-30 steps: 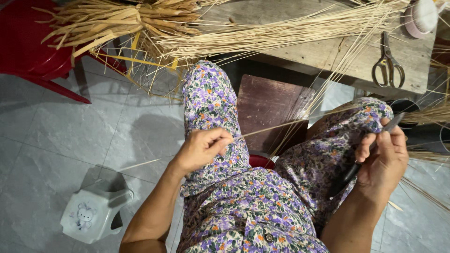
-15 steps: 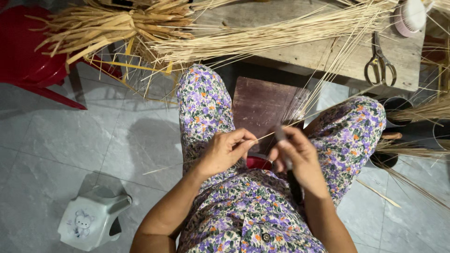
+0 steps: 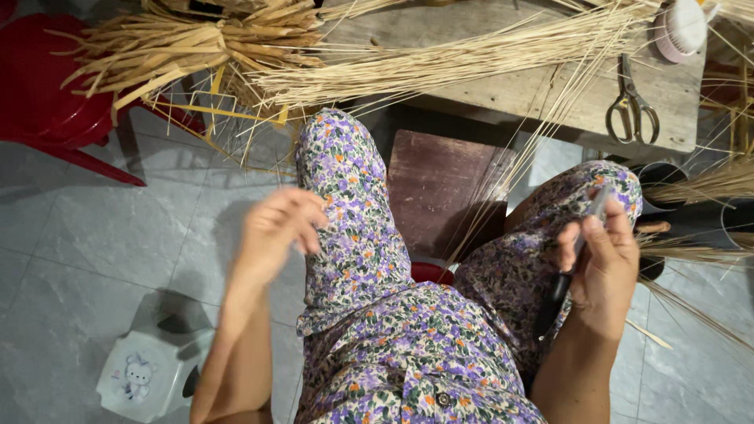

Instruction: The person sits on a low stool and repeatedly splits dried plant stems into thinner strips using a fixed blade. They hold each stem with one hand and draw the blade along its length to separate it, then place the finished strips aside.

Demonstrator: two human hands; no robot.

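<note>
While motion-blurred, left hand (image 3: pixel 275 232) seems empty, right hand (image 3: pixel 605 255) half-hiding dark knife (image 3: pixel 554 302).

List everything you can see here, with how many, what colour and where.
straw strips: many, pale tan, fanned across the bench top
straw bundle: one, golden, top left
wooden bench: one, grey-brown, along the top
scissors: one pair, dark metal, on the bench at right
round brush: one, pink and white, top right corner
red plastic chair: one, red, far left
dark wooden board: one, reddish brown, between the knees
small stool: one, white, floor at lower left
knife: one, dark handle, in the right hand
left hand: held above the left knee, blurred
right hand: gripping the knife
</note>
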